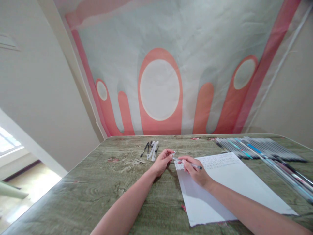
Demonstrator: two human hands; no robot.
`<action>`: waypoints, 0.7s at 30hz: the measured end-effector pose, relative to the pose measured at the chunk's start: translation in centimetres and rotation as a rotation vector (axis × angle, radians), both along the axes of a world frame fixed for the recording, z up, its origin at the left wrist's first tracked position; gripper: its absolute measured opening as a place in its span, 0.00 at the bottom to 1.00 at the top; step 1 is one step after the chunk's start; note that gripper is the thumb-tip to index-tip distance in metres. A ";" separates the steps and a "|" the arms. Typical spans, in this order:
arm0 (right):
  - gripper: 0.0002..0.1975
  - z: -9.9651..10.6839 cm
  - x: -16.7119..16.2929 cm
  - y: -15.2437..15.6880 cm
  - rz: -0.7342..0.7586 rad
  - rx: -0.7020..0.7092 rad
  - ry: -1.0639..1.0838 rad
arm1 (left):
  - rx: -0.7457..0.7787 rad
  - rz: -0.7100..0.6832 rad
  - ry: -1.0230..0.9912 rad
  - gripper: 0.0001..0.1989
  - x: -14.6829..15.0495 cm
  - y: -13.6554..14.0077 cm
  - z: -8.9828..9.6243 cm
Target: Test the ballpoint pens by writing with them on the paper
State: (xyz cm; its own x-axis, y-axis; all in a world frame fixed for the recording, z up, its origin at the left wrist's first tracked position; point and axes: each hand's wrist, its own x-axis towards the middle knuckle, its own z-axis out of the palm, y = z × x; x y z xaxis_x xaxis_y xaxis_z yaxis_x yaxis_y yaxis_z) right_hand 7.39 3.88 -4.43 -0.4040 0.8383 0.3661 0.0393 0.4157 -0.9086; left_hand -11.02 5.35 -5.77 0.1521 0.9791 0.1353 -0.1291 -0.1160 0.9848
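Table, wood-patterned (110,195): bearing all the items below; its far edge facing a wall with red shapes.
Loose cluster, short black and whitish pieces (153,151): lying beyond the left hand, apart from it; pieces crowding one another, probably light and apt to roll.
Left hand (161,162): pinching thumb and fingers together on a small whitish piece (173,152), possibly a cap; whether the fingers are also touching the pen, one cannot tell.
Pen, clear-barrelled, dark-ended (197,166): slanting between the two hands, above the sheet's upper left corner; presumably weighing little, its barrel stiff, smooth and somewhat slippery. Best hold: mid-barrel, leaving the left end free.
Right hand (193,169): closing thumb and fingers around the pen's barrel; the dark end projecting past the fingers.
Paper sheet, handwritten at top (220,195): lying flat under the right hand; thin, likely creasing easily. Right forearm crossing it, covering part of the lower area.
Pen row, mostly clear, some blue (276,148): lying side by side beyond the sheet's upper right corner.
Mixed pen bundle (286,176): lying beside the sheet's right edge, crowding that side, well apart from both hands.
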 end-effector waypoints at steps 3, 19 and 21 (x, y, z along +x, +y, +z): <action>0.14 -0.3 -0.2 0.4 -0.075 -0.019 0.057 | 0.040 0.113 0.179 0.13 -0.3 0.4 -0.2; 0.18 -0.3 -0.9 0.8 -0.278 -0.014 0.135 | 0.546 0.181 1.209 0.17 -0.1 0.5 -0.2; 0.18 -0.2 -0.9 0.8 -0.276 -0.012 0.126 | 0.523 0.215 1.158 0.15 -0.1 0.4 -0.1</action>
State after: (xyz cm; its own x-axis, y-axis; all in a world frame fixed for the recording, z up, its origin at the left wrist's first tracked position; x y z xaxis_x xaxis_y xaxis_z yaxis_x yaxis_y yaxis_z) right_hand 6.51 4.65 -4.65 -0.1123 0.9147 0.3881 0.0354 0.3940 -0.9184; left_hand -11.14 5.74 -5.89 0.2845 0.8694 0.4040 0.8350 -0.4317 0.3410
